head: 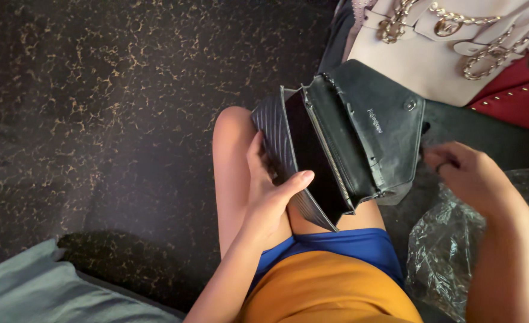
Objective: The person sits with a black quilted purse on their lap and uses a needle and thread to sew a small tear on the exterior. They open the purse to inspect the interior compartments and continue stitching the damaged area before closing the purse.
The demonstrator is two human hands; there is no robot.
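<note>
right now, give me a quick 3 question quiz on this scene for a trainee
1. True or false: the black bag has its flap open.
2. Which hand grips the bag's body: A) left hand B) right hand C) both?
3. What crinkled thing lies under the right forearm?

Key:
1. True; the flap is folded back and the zipped inner pocket shows.
2. A; the left thumb lies across the open mouth, while the right hand is at the flap's edge.
3. A clear plastic bag, near the pale bag with chain straps.

Dark marbled floor (97, 107), bags (432, 54), plastic (450, 251)
</note>
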